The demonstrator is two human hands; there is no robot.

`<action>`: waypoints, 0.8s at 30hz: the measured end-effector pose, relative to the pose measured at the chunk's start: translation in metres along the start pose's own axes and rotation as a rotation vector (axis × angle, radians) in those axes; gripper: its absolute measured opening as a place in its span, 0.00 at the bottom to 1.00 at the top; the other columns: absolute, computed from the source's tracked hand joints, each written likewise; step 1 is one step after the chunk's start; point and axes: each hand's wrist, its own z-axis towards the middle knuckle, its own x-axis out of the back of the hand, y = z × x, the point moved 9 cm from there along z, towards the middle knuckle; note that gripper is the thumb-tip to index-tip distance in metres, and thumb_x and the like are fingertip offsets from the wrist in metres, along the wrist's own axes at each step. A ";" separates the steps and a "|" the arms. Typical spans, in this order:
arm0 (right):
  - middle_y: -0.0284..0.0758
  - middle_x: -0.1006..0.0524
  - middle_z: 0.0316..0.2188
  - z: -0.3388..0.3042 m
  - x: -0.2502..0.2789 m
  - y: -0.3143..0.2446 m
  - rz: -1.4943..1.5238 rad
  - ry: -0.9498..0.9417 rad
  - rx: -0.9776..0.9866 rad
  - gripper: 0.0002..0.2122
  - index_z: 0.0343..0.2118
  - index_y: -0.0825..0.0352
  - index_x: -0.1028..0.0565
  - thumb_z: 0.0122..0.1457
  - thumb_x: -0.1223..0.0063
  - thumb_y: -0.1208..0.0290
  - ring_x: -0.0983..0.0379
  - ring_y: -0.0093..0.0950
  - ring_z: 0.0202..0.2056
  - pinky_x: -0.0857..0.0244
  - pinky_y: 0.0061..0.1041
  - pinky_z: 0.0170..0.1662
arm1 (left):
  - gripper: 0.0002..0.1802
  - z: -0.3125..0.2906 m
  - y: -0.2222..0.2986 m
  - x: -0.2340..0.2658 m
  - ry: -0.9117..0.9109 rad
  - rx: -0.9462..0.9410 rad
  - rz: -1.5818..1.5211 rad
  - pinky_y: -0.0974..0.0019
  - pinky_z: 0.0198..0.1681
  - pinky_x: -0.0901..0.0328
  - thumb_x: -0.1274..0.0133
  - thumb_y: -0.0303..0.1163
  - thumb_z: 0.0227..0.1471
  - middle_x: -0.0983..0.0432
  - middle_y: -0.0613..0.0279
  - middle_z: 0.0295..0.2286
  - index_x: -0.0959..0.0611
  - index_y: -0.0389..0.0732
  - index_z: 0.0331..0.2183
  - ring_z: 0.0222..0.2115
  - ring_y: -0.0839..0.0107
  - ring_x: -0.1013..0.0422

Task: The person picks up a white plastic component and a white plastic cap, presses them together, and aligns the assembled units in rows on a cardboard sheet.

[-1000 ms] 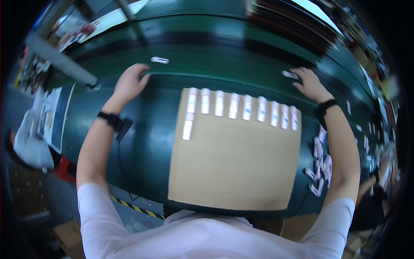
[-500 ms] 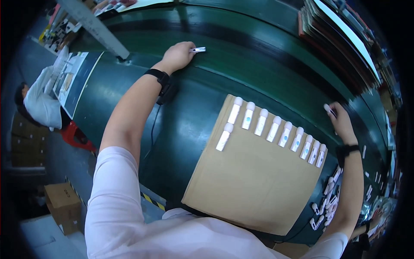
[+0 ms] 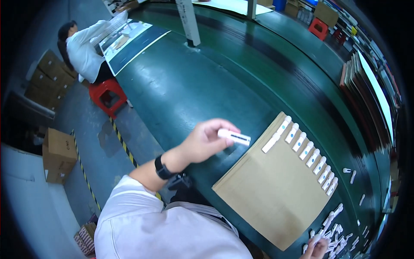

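Observation:
My left hand (image 3: 209, 140) is closed, pinching a small white plastic stick (image 3: 235, 137) with a dark slot along its side, above the table left of the brown cardboard (image 3: 276, 198). At the lower right edge, my right hand (image 3: 317, 250), partly cut off, is closed on a white round-headed stick (image 3: 317, 237) beside a loose pile of similar sticks (image 3: 334, 235). A slanting row of round-headed white sticks (image 3: 306, 149), several with blue dots, lines the cardboard's far right edge. One more stick (image 3: 271, 142) lies just inside that row.
A green table (image 3: 172, 86) stretches away, with a metal post (image 3: 188, 23) on it. Two small white pieces (image 3: 349, 175) lie right of the cardboard. Upright boards (image 3: 366, 103) stand at the right. A seated person (image 3: 86, 52) works at the far left on a red stool (image 3: 108, 96).
The view has swung left. My left hand has come back with its stick toward the cardboard. My right hand has moved down to the pile; two pieces now lie near where it was.

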 end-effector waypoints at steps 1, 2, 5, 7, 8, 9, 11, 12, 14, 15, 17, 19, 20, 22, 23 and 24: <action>0.35 0.26 0.36 -0.013 -0.010 -0.005 0.005 -0.004 0.004 0.11 0.43 0.72 0.28 0.58 0.42 0.79 0.32 0.24 0.37 0.35 0.24 0.41 | 0.14 -0.014 0.002 -0.006 -0.017 0.015 -0.018 0.73 0.43 0.32 0.46 0.20 0.56 0.23 0.61 0.39 0.22 0.34 0.45 0.39 0.78 0.27; 0.34 0.26 0.35 -0.024 -0.020 -0.010 0.130 0.003 0.011 0.10 0.42 0.72 0.27 0.58 0.42 0.79 0.32 0.24 0.37 0.35 0.24 0.41 | 0.14 -0.024 0.004 -0.014 -0.015 0.012 -0.014 0.73 0.43 0.32 0.46 0.20 0.56 0.23 0.61 0.39 0.22 0.34 0.45 0.39 0.78 0.27; 0.33 0.26 0.35 -0.031 -0.050 -0.018 0.255 -0.055 0.063 0.09 0.41 0.73 0.26 0.58 0.43 0.79 0.32 0.23 0.35 0.35 0.24 0.39 | 0.13 -0.040 0.004 -0.042 -0.060 0.069 -0.188 0.70 0.47 0.31 0.47 0.19 0.56 0.22 0.58 0.40 0.23 0.32 0.45 0.42 0.74 0.25; 0.33 0.27 0.35 -0.031 -0.076 -0.027 0.281 -0.187 0.111 0.08 0.40 0.72 0.27 0.57 0.45 0.79 0.32 0.21 0.36 0.36 0.20 0.39 | 0.14 -0.043 0.011 -0.054 -0.108 0.081 -0.206 0.70 0.48 0.31 0.46 0.18 0.56 0.22 0.57 0.41 0.23 0.32 0.45 0.42 0.72 0.25; 0.33 0.29 0.36 -0.029 -0.088 -0.033 0.307 -0.249 0.111 0.09 0.39 0.71 0.29 0.57 0.45 0.80 0.32 0.20 0.37 0.37 0.17 0.40 | 0.14 -0.044 0.014 -0.063 -0.142 0.087 -0.221 0.69 0.49 0.31 0.46 0.18 0.55 0.22 0.56 0.41 0.23 0.32 0.45 0.43 0.71 0.25; 0.33 0.29 0.35 -0.028 -0.100 -0.049 0.383 -0.277 0.118 0.09 0.38 0.71 0.29 0.55 0.44 0.81 0.32 0.20 0.36 0.38 0.17 0.39 | 0.14 -0.047 0.015 -0.072 -0.172 0.098 -0.234 0.68 0.50 0.31 0.46 0.17 0.55 0.22 0.56 0.41 0.23 0.32 0.45 0.43 0.70 0.25; 0.32 0.29 0.35 -0.027 -0.123 -0.074 0.466 -0.336 0.159 0.09 0.37 0.71 0.29 0.52 0.43 0.82 0.33 0.19 0.35 0.39 0.16 0.37 | 0.14 -0.055 0.015 -0.083 -0.205 0.117 -0.185 0.69 0.49 0.31 0.45 0.17 0.54 0.22 0.56 0.41 0.22 0.32 0.44 0.43 0.71 0.25; 0.32 0.30 0.35 -0.028 -0.129 -0.078 0.473 -0.374 0.194 0.10 0.37 0.71 0.29 0.52 0.42 0.82 0.33 0.19 0.35 0.39 0.16 0.37 | 0.14 -0.057 0.016 -0.086 -0.210 0.108 -0.119 0.69 0.48 0.30 0.45 0.17 0.54 0.22 0.56 0.40 0.22 0.32 0.44 0.42 0.71 0.25; 0.32 0.30 0.34 -0.031 -0.139 -0.077 0.584 -0.410 0.191 0.11 0.37 0.71 0.28 0.52 0.40 0.83 0.33 0.19 0.34 0.39 0.16 0.36 | 0.14 -0.058 0.014 -0.093 -0.249 0.113 -0.069 0.69 0.47 0.30 0.44 0.17 0.53 0.22 0.56 0.40 0.22 0.31 0.44 0.41 0.71 0.24; 0.32 0.30 0.34 -0.031 -0.141 -0.072 0.570 -0.376 0.162 0.11 0.37 0.71 0.28 0.52 0.40 0.83 0.33 0.19 0.34 0.39 0.16 0.36 | 0.14 -0.060 0.014 -0.098 -0.270 0.092 -0.031 0.69 0.47 0.30 0.44 0.16 0.52 0.22 0.56 0.40 0.21 0.31 0.43 0.41 0.71 0.24; 0.34 0.29 0.33 -0.037 -0.146 -0.076 0.583 -0.412 0.274 0.12 0.37 0.71 0.27 0.51 0.38 0.83 0.33 0.21 0.34 0.39 0.17 0.36 | 0.14 -0.063 0.015 -0.105 -0.301 0.044 0.051 0.70 0.45 0.30 0.43 0.15 0.51 0.22 0.56 0.39 0.21 0.31 0.42 0.40 0.72 0.24; 0.34 0.29 0.33 -0.039 -0.148 -0.073 0.573 -0.396 0.262 0.12 0.37 0.71 0.27 0.51 0.38 0.84 0.32 0.21 0.34 0.39 0.17 0.36 | 0.14 -0.064 0.014 -0.113 -0.345 0.050 0.053 0.70 0.45 0.31 0.43 0.15 0.50 0.22 0.56 0.38 0.20 0.31 0.42 0.39 0.72 0.25; 0.34 0.29 0.33 -0.040 -0.149 -0.073 0.571 -0.403 0.277 0.12 0.38 0.71 0.27 0.51 0.38 0.84 0.32 0.22 0.34 0.39 0.18 0.36 | 0.14 -0.063 0.013 -0.116 -0.363 0.035 0.067 0.70 0.44 0.31 0.43 0.15 0.50 0.22 0.56 0.38 0.20 0.31 0.42 0.39 0.72 0.25; 0.34 0.28 0.32 -0.041 -0.150 -0.069 0.572 -0.408 0.286 0.12 0.38 0.70 0.27 0.51 0.38 0.84 0.32 0.22 0.34 0.39 0.18 0.36 | 0.14 -0.063 0.013 -0.122 -0.384 0.024 0.083 0.70 0.43 0.31 0.42 0.15 0.49 0.21 0.56 0.37 0.20 0.31 0.41 0.38 0.72 0.25; 0.35 0.27 0.33 -0.041 -0.149 -0.065 0.588 -0.394 0.274 0.12 0.38 0.71 0.26 0.50 0.38 0.85 0.31 0.23 0.34 0.38 0.19 0.36 | 0.14 -0.064 0.012 -0.123 -0.375 0.037 0.078 0.70 0.41 0.32 0.42 0.15 0.49 0.22 0.55 0.36 0.20 0.31 0.40 0.37 0.71 0.25; 0.36 0.26 0.33 -0.042 -0.148 -0.061 0.604 -0.380 0.263 0.13 0.38 0.71 0.26 0.50 0.38 0.86 0.30 0.24 0.34 0.37 0.21 0.36 | 0.14 -0.064 0.010 -0.124 -0.364 0.049 0.073 0.70 0.40 0.33 0.41 0.16 0.48 0.22 0.55 0.35 0.20 0.30 0.40 0.36 0.71 0.26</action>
